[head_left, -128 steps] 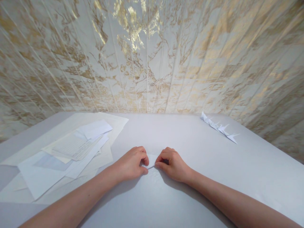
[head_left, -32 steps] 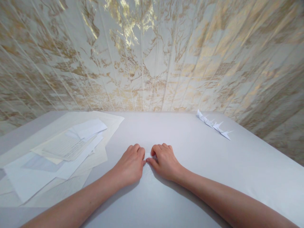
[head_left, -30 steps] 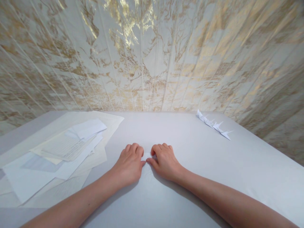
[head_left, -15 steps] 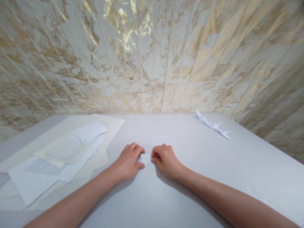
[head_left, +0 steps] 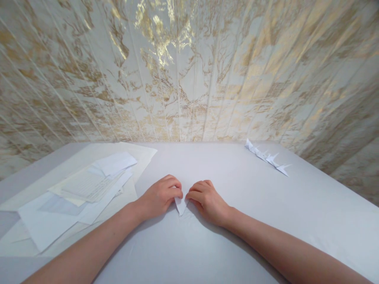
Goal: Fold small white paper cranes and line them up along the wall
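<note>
A small folded piece of white paper (head_left: pixel 181 206) is held between my two hands just above or on the white table (head_left: pixel 189 244). One corner of it points down toward me, and its upper part is hidden by fingers. My left hand (head_left: pixel 164 196) pinches its left side between thumb and fingers. On the other side, the bent fingers of my right hand (head_left: pixel 207 201) close on the paper's right edge.
Loose sheets of white and cream paper (head_left: pixel 50 225) overlap on the left of the table, some with writing. Several small folded paper figures (head_left: pixel 271 159) with pointed tips stand in a row at the back right. A gold-patterned wall covering (head_left: pixel 189 79) rises behind the table.
The paper lay as a flat rectangle between my hands; now it is turned with a corner toward me. My left fingers have closed in on it, and my right hand has shifted slightly.
</note>
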Motion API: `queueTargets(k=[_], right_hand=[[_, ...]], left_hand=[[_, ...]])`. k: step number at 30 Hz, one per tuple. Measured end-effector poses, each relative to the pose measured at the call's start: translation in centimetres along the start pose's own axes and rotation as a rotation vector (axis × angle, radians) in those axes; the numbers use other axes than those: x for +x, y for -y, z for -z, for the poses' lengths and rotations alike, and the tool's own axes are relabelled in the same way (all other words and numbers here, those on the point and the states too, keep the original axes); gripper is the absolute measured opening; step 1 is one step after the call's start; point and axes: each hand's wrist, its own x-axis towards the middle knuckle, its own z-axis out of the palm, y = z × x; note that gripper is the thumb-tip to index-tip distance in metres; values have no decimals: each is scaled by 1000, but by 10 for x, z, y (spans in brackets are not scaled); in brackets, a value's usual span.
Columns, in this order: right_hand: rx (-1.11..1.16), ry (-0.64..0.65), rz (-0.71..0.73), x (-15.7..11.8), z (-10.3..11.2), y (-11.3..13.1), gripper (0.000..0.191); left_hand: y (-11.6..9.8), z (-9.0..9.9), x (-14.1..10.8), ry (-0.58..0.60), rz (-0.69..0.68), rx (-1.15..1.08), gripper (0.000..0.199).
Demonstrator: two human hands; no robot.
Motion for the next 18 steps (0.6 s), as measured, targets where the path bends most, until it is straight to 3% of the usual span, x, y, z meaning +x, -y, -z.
queueTargets(k=[3, 7, 10, 15, 18], right_hand=[[24, 19, 17, -4, 4, 1, 24], [75, 93, 41, -10, 16, 3, 30], [105, 127, 55, -14, 24, 4, 24], [131, 91, 27, -21, 21, 10, 13], [189, 19, -86, -26, 16, 13, 12]], left_hand=[[-4, -3, 0, -37, -44, 15, 22], [-15, -13, -1, -70, 20, 65, 16], [-24, -21, -2, -60, 79, 68, 13], [-31, -18, 2, 67, 300, -44, 8], [-30, -13, 7, 125, 452, -100, 10]])
